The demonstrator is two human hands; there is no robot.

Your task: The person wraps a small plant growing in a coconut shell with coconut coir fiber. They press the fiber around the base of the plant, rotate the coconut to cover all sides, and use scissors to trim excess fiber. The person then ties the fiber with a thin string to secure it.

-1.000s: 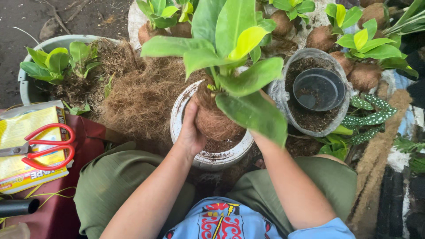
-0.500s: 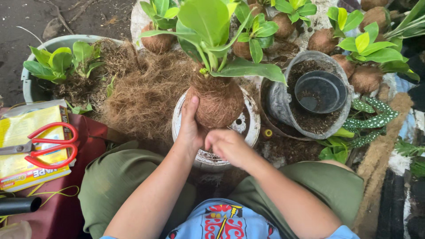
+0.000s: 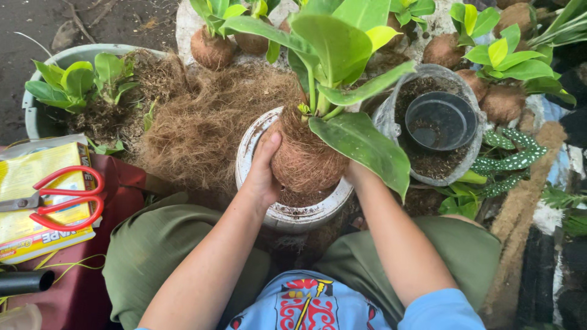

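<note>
Both hands cup the fibre ball [image 3: 306, 162] over the white pot [image 3: 293, 211]: left hand [image 3: 264, 168] wrapped round, right hand [image 3: 354, 176] leaf-hidden. Looks soft, crumbly; best gripped low.

The fibre-wrapped plant ball [image 3: 306, 160] sits in the pot [image 3: 287, 214]; loose fibre pile [image 3: 195, 128] lies left, soil tub [image 3: 428, 165] right, scissors [image 3: 58, 198] far left.

Outdoor plant nursery / potting spot, ground level. Evidence: bare dirt ground [image 3: 36, 24], heap of coconut fibre [image 3: 202, 122], rows of fibre-wrapped plant balls [image 3: 211, 49], tub of soil [image 3: 428, 159] with black pot [image 3: 440, 119], red scissors [image 3: 61, 195] nearby.
</note>
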